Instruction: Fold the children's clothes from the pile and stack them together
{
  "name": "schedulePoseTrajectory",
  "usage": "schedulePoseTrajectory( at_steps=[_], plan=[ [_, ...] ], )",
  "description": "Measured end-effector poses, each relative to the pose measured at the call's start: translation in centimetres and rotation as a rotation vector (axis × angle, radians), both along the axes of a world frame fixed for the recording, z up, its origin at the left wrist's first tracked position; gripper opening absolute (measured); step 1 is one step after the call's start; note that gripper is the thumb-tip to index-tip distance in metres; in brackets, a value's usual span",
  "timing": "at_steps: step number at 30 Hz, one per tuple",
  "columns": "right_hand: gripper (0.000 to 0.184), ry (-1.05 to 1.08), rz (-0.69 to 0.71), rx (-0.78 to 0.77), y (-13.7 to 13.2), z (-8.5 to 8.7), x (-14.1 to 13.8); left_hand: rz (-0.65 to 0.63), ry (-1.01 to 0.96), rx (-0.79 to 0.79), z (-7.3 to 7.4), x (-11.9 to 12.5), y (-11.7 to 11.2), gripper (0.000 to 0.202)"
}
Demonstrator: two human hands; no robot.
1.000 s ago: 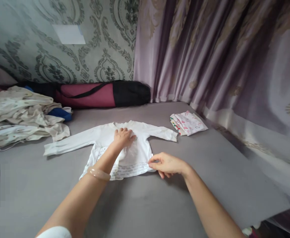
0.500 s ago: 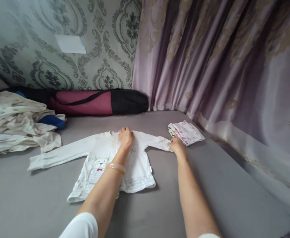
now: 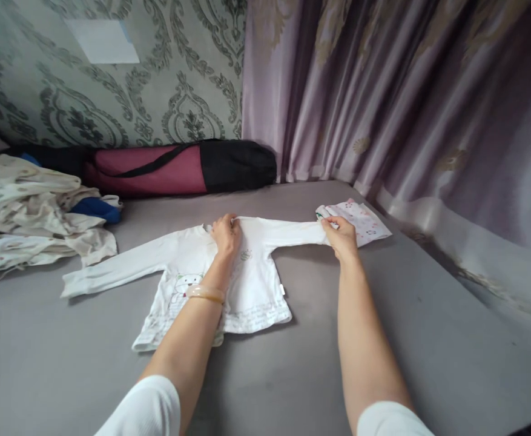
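A small white long-sleeved shirt (image 3: 256, 284) with a bear print lies flat on the grey bed (image 3: 292, 375). My left hand (image 3: 225, 235), with a bangle on the wrist, pinches the shirt at its neckline. My right hand (image 3: 340, 237) grips the cuff of the shirt's right sleeve (image 3: 287, 232), which is lifted slightly and stretched out straight. The left sleeve (image 3: 115, 271) lies spread out on the bed.
A folded printed garment (image 3: 367, 221) lies just beyond my right hand. A heap of cream clothes (image 3: 29, 212) with something blue sits at the left. A maroon and black roll bag (image 3: 178, 168) lies along the patterned wall. Purple curtains (image 3: 405, 103) hang at the right.
My right hand left the shirt's hem, went to the right cuff and pulled the sleeve out straight. My left hand slid from the chest up to the neckline.
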State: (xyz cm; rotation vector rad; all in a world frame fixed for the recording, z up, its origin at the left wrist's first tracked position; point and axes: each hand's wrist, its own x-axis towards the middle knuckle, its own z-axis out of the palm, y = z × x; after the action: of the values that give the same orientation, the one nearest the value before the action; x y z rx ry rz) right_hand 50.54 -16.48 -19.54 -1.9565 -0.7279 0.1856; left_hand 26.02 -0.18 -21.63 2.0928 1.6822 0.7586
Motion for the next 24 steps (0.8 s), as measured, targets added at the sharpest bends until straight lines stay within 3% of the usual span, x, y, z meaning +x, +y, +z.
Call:
schedulePoseTrajectory(
  at_steps=[3,6,9,12,16,18,22,24],
  plan=[
    [0.043,-0.026,-0.081,0.013,-0.1,-0.5,0.1,-0.003,0.017,0.001,0.1,0.0,-0.1,0.035],
    [0.037,0.005,0.027,-0.028,-0.3,-0.5,0.2,-0.006,0.041,0.006,-0.1,0.0,-0.1,0.035],
    [0.048,0.037,0.151,-0.086,-0.4,-0.1,0.1,-0.005,0.067,0.022,-0.4,0.1,0.0,0.036],
    [0.053,-0.07,0.062,-0.138,-0.1,0.3,-0.4,-0.005,0.1,0.037,-0.4,0.1,-0.3,0.035],
    [0.04,-0.256,-0.028,-0.173,0.5,0.1,-1.5,0.033,0.091,0.151,0.4,0.2,-0.9,0.032],
    [0.036,-0.273,-0.032,-0.172,0.7,-0.2,-1.7,-0.102,0.059,0.21,1.1,0.5,-1.4,0.028],
    [0.031,-0.222,-0.054,-0.168,0.6,-0.5,-1.5,-0.783,0.067,0.035,1.9,1.8,-3.0,0.029],
    [0.025,-0.183,-0.059,-0.146,0.5,-0.5,-1.3,-0.96,0.115,-0.029,2.1,2.5,-3.9,0.03]
  ],
)
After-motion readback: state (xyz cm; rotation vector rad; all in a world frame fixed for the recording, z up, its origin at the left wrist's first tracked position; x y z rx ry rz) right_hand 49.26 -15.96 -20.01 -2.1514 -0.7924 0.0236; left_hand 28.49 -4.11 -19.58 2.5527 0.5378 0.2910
